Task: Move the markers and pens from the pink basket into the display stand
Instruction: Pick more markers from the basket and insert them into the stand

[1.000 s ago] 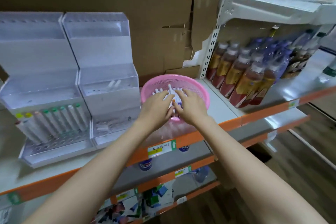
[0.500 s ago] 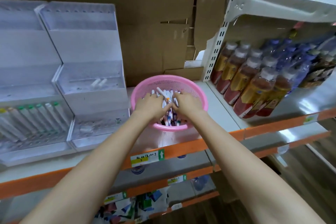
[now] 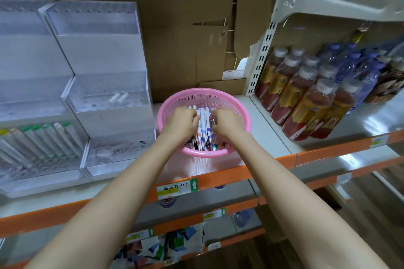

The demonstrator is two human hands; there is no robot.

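Clear acrylic tiered display stand [image 3: 98, 98] stands at left, with green-capped white markers [image 3: 50, 140] in its lowest tier. Just right of it sits a round pink plastic mesh basket [image 3: 204, 155]. Inside the basket, the left hand [image 3: 180, 123] and right hand [image 3: 227, 122] curl their fingers around a bundle of white pens [image 3: 203, 129] between them.

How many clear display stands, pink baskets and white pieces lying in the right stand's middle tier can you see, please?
Clear display stands: 2
Pink basket: 1
White pieces in the right stand's middle tier: 2
Total: 5
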